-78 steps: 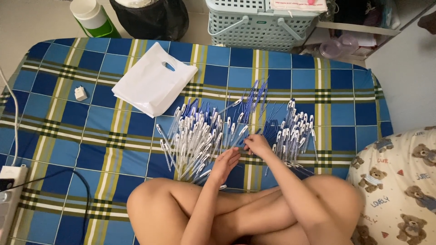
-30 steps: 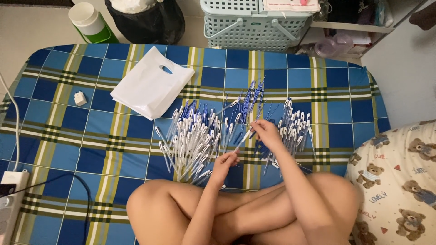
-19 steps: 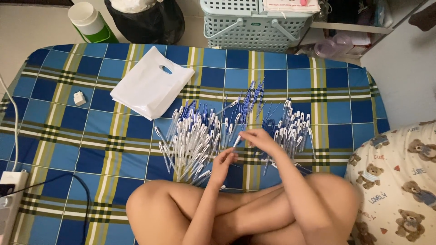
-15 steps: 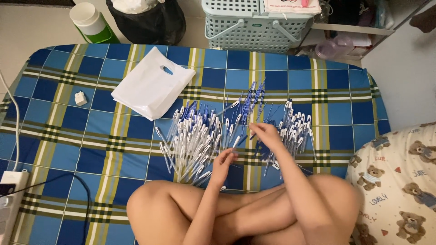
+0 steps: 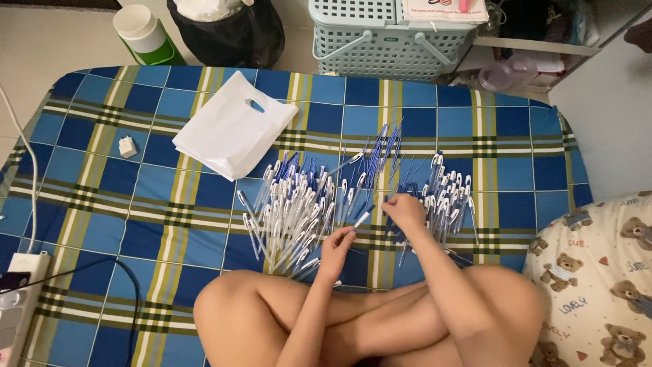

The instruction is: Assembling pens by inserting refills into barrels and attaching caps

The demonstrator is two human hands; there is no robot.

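I sit cross-legged on a blue and yellow checked mattress (image 5: 102, 204). A big heap of white ballpoint pens with blue tips (image 5: 292, 204) lies in front of my knees. A smaller heap of pens (image 5: 445, 190) lies to its right, and a loose bunch of thin blue refills (image 5: 380, 153) lies between them. My right hand (image 5: 405, 209) pinches a single white pen (image 5: 363, 217) by one end, low over the mattress. Next to that pen's free end, my left hand (image 5: 337, 246) rests with fingers bent at the near edge of the big heap; whether it grips anything is unclear.
A flat white plastic bag (image 5: 234, 129) lies behind the pens at left. A small white plug (image 5: 127, 146) sits farther left. A power strip (image 5: 17, 299) and cables lie at the left edge. A teal basket (image 5: 390, 41), black bin bag (image 5: 227, 34) and green bottle (image 5: 142, 30) stand beyond the mattress. A teddy-bear pillow (image 5: 598, 272) is at right.
My right hand has shifted slightly back and forth above the gap between the two heaps and now holds one pen out toward my left hand. My left hand has stayed by the big heap.
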